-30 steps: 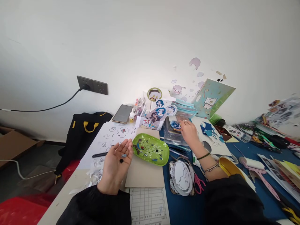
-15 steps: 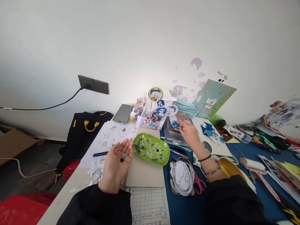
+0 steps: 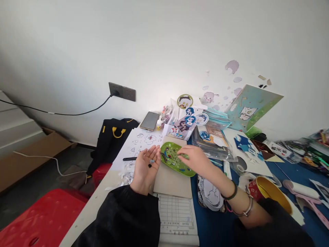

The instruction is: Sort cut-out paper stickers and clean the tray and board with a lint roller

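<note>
Left hand open, palm up, left of green tray; small gray-blue piece and black piece lying on it, black one nearer wrist. Right hand over tray's right part, fingers curled, thumb near forefinger; cannot tell whether anything pinched. Small pieces scattered in tray. Plastic bag beyond right hand, phone farther, left of bag.

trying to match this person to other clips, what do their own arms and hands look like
Both arms are in loose black sleeves. The left hand is bare, with no ring or glove visible. The right hand is gloveless too; at its wrist are a dark braided-looking band and a thin metallic bangle.
</note>
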